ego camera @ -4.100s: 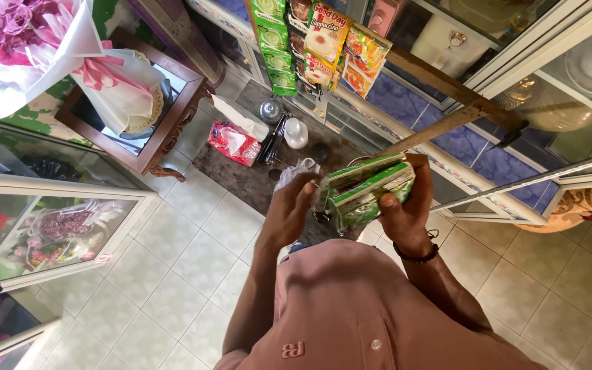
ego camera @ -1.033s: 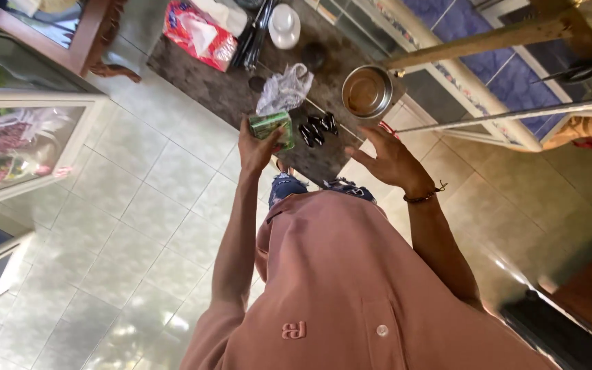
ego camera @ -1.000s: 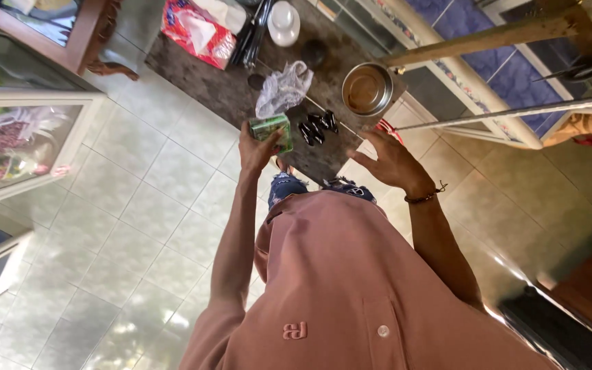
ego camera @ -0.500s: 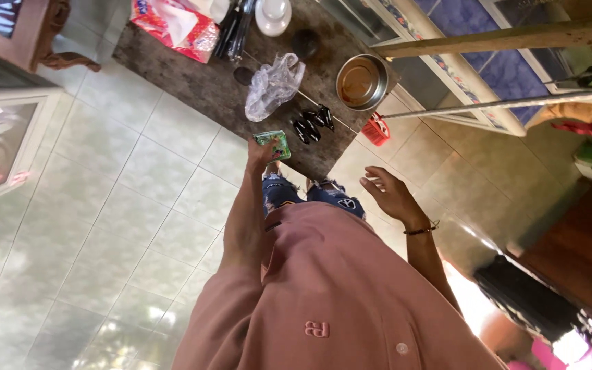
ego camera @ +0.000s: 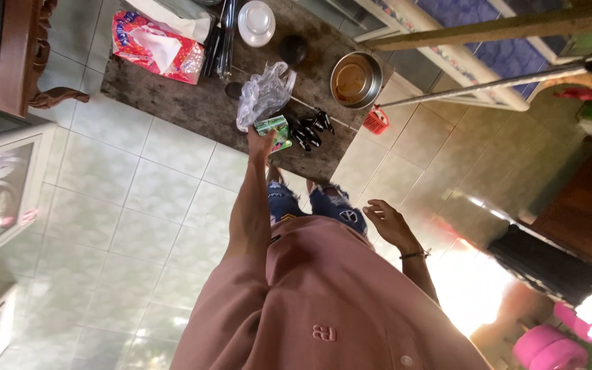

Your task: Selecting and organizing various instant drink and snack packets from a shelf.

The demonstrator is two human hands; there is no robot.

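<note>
My left hand (ego camera: 262,145) reaches forward over the low dark stone table (ego camera: 193,103) and grips a bundle of green sachets (ego camera: 273,130), held just above the table's near edge. A crumpled clear plastic bag (ego camera: 263,92) lies right beyond the bundle. Small black objects (ego camera: 310,129) sit on the table just right of it. My right hand (ego camera: 386,223) hangs by my side, fingers loosely apart, holding nothing.
On the table stand a metal bowl (ego camera: 355,79), a red tissue pack (ego camera: 157,55), a white lidded jar (ego camera: 256,22) and dark utensils (ego camera: 222,48). A small red basket (ego camera: 376,121) sits on the tiled floor. A glass display case (ego camera: 1,192) stands at the left.
The camera has pulled back and tilted. My left hand stretched further out with the green sachets toward the table. My right hand dropped from chest height to my side.
</note>
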